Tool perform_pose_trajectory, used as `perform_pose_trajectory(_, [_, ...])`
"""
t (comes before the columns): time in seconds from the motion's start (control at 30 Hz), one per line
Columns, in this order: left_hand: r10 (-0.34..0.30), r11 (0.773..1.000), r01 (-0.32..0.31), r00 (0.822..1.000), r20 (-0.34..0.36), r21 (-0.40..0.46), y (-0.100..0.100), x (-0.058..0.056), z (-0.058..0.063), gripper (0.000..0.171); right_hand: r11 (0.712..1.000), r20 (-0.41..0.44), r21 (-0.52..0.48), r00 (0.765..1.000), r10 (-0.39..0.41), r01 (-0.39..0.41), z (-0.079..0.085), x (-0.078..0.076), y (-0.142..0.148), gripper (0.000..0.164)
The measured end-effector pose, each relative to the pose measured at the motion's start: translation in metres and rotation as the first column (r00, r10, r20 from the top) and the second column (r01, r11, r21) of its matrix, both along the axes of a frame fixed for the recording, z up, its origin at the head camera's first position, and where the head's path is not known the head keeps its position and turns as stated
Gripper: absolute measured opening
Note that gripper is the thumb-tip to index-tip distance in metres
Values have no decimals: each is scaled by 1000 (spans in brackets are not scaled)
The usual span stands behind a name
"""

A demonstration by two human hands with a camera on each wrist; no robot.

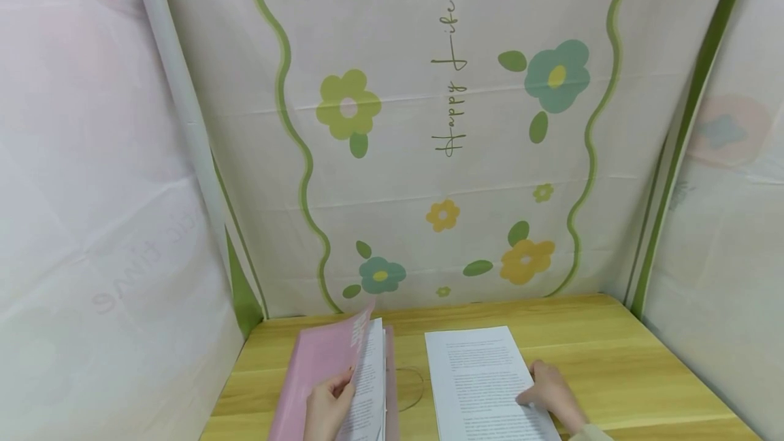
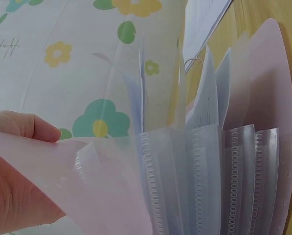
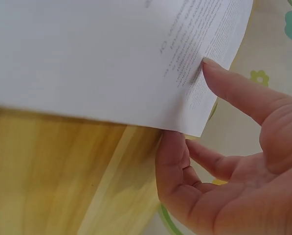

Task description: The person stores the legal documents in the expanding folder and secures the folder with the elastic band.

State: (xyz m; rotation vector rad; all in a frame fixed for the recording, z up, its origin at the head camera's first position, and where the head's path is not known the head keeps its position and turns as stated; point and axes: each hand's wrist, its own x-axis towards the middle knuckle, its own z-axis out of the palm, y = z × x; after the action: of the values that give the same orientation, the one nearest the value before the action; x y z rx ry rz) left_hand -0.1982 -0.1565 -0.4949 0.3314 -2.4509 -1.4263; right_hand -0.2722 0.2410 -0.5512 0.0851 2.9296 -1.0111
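Note:
A pink folder (image 1: 315,359) stands on the left of the table, its cover partly lifted. My left hand (image 1: 331,405) pinches the cover's edge between thumb and fingers. Behind that cover, in the left wrist view, clear plastic pockets (image 2: 202,181) fan out, with printed sheets (image 2: 204,105) showing in some of them. To the right lies a stack of printed paper (image 1: 480,386). At its right edge my right hand (image 1: 551,393) grips it, thumb on top and curled fingers at the underside, as the right wrist view shows. Some fingertips are hidden beneath the paper.
A thin loop (image 1: 421,390), perhaps elastic, extends from the folder's right side over the wooden table (image 1: 625,359). Flowered fabric (image 1: 398,175) hangs behind the table, with pale fabric walls on the left (image 1: 92,223) and right (image 1: 729,237).

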Motion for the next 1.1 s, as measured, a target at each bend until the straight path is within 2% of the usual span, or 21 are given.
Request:
perform_pose_trajectory(0.43, [-6, 1000, 6, 1000, -3, 11, 0, 1, 0, 28, 997, 69, 69, 997, -46, 42, 3, -1, -2, 55])
perform_pose_trajectory(0.97, [10, 1000, -10, 1000, -5, 1, 2, 1, 3, 27, 1000, 108, 5, 994, -29, 29, 2, 2, 0, 59])
perform_pose_trajectory(1.1, [8, 1000, -8, 1000, -15, 0, 1, 2, 3, 27, 1000, 71, 19, 997, -26, 25, 0, 1, 1, 50])
